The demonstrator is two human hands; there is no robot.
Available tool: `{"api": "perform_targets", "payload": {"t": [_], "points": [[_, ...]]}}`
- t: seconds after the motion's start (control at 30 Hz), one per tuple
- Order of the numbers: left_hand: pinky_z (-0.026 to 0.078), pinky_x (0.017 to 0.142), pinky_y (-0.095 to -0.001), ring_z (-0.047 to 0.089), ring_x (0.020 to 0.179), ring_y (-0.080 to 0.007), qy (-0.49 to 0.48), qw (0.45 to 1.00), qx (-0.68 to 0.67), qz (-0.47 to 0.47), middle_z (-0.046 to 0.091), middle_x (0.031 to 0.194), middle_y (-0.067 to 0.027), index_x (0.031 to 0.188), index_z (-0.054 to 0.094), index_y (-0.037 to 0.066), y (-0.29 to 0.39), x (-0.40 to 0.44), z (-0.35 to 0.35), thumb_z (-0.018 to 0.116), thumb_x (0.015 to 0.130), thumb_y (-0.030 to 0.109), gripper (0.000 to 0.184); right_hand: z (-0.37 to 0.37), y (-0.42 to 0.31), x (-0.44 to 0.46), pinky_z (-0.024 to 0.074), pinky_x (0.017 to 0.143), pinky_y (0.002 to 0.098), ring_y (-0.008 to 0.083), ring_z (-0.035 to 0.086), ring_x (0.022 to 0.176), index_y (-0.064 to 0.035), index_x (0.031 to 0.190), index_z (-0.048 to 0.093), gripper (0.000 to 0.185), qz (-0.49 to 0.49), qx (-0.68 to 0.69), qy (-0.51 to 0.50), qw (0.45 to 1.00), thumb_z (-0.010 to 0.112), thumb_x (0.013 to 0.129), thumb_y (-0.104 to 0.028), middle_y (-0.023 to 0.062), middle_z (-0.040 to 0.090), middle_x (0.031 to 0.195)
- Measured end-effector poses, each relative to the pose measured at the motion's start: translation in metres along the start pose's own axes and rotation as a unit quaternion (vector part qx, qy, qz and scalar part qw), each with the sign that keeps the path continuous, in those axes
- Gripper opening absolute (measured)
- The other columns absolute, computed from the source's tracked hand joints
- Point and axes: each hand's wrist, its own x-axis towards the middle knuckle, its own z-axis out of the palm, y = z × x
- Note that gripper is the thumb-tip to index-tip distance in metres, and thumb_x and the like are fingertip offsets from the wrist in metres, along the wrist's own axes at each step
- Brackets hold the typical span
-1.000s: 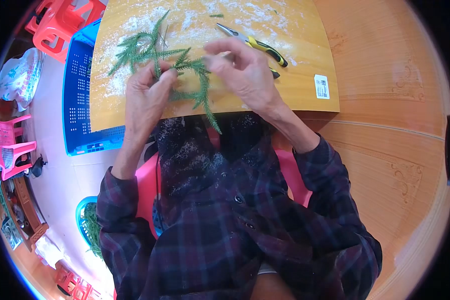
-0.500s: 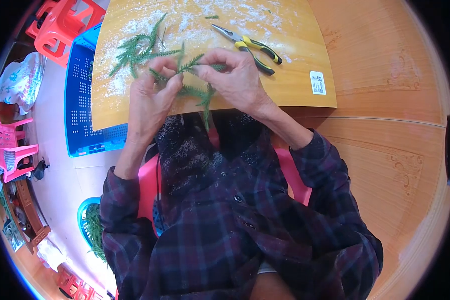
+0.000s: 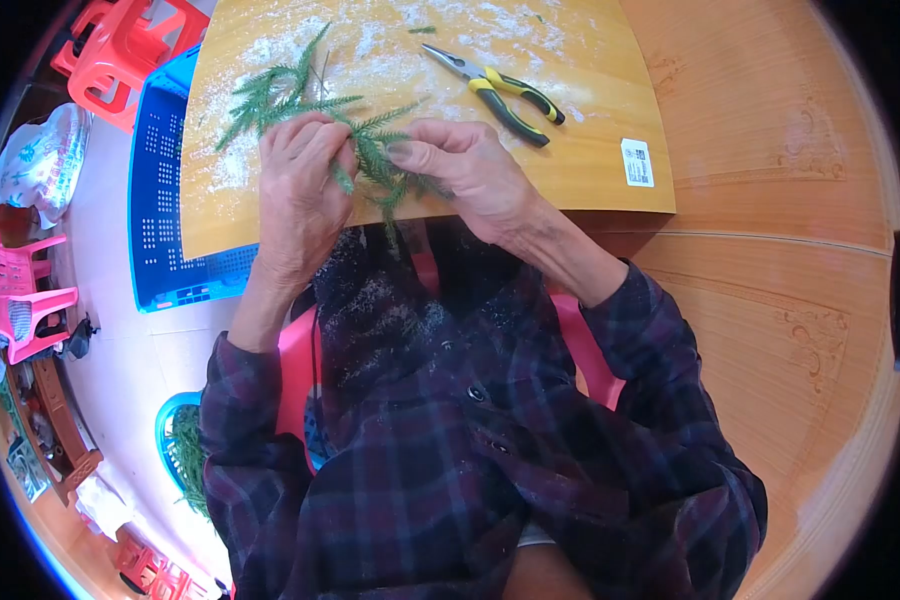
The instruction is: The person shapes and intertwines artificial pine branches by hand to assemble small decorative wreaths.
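Pinching a green sprig [image 3: 373, 158] with nearly closed left hand [image 3: 305, 180] and right hand [image 3: 478, 178] (near some pliers [image 3: 483, 84] on a powdery table [image 3: 590, 165]).

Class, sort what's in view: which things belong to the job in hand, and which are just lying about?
Probably part of the job:
held green sprig
loose sprigs on the table
pliers, within reach

Apparently just lying about:
pink chair at far left
red stool
plastic bag

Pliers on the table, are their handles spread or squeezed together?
Spread: the pliers have handles standing apart, with tabletop showing between.
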Motion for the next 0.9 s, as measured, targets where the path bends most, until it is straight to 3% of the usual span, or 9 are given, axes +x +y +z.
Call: {"api": "perform_targets", "payload": {"t": [0.13,0.23,0.33,0.47,0.57,0.73,0.83,0.9], "points": [[0.04,0.08,-0.0364,0.055,0.089,-0.0288,-0.004,1.0,-0.01,0.012,0.058,0.084,-0.0114,0.086,0.058,0.002,0.0,-0.001,0.001,0.059,0.07,-0.002,0.016,-0.001,0.001,-0.002,0.0438,0.066,0.0195,0.0039,0.053,0.075,-0.0003,0.092,0.065,0.018,0.006,0.021,-0.01,1.0,0.063,0.084,-0.016,-0.001,0.062,0.082],[0.041,0.08,-0.0332,0.055,0.09,-0.0282,-0.051,0.993,-0.068,-0.078,0.058,0.087,-0.0126,0.09,0.058,0.001,-0.002,-0.002,0.001,0.059,0.072,-0.001,0.018,-0.003,-0.002,0.002,0.0439,0.068,0.0196,0.0044,0.053,0.076,-0.0003,0.092,0.065,0.018,0.008,0.024,-0.012,1.0,0.062,0.085,-0.016,-0.0004,0.062,0.083],[0.041,0.08,-0.0289,0.055,0.09,-0.0217,0.007,0.975,-0.171,-0.14,0.058,0.089,-0.0104,0.094,0.058,0.0,0.013,0.006,-0.002,0.057,0.076,0.0,0.018,-0.011,-0.006,0.005,0.0441,0.071,0.02,0.0053,0.055,0.078,-0.0002,0.093,0.065,0.018,0.008,-0.005,-0.039,0.999,0.062,0.085,-0.016,0.0006,0.063,0.085],[0.04,0.077,-0.0247,0.051,0.087,-0.0096,-0.076,0.909,-0.319,-0.258,0.057,0.091,-0.0012,0.098,0.061,0.001,0.015,0.006,-0.012,0.055,0.085,0.01,0.017,-0.009,-0.011,0.009,0.0443,0.072,0.0201,0.0048,0.055,0.079,0.0006,0.095,0.065,0.021,-0.023,-0.063,-0.056,0.996,0.061,0.086,-0.018,0.001,0.064,0.086],[0.04,0.075,-0.0227,0.053,0.082,-0.0078,-0.119,0.87,-0.381,-0.289,0.059,0.088,0.001,0.099,0.064,0.004,0.008,0.0,-0.01,0.055,0.085,0.013,0.019,-0.006,-0.014,0.01,0.0444,0.073,0.0204,0.0042,0.054,0.08,0.001,0.097,0.065,0.023,-0.027,-0.092,-0.055,0.994,0.059,0.088,-0.02,0.0008,0.064,0.086],[0.041,0.073,-0.0225,0.054,0.079,-0.0077,-0.068,0.782,-0.491,-0.377,0.06,0.083,0.0004,0.097,0.065,0.003,0.001,-0.004,-0.007,0.057,0.083,0.012,0.018,-0.005,-0.022,0.01,0.0448,0.076,0.0224,0.0045,0.054,0.085,0.0002,0.101,0.063,0.025,-0.072,-0.148,-0.027,0.986,0.059,0.088,-0.021,0.0005,0.063,0.091],[0.042,0.072,-0.0233,0.055,0.079,-0.0085,-0.058,0.734,-0.542,-0.405,0.061,0.082,-0.0016,0.094,0.064,0.001,0.001,-0.001,-0.008,0.058,0.081,0.012,0.018,-0.008,-0.028,0.005,0.0406,0.082,0.0221,0.0078,0.053,0.089,0.0002,0.105,0.061,0.027,-0.047,-0.195,-0.058,0.978,0.057,0.089,-0.021,0.0026,0.061,0.098],[0.042,0.072,-0.0235,0.055,0.078,-0.0089,-0.047,0.72,-0.549,-0.421,0.061,0.082,-0.0024,0.093,0.063,0.0,0.001,-0.001,-0.008,0.058,0.081,0.012,0.018,-0.003,-0.024,0.001,0.042,0.073,0.0214,0.0044,0.051,0.082,-0.0004,0.104,0.062,0.026,-0.074,-0.163,-0.057,0.982,0.061,0.087,-0.02,-0.0005,0.061,0.091]]}}
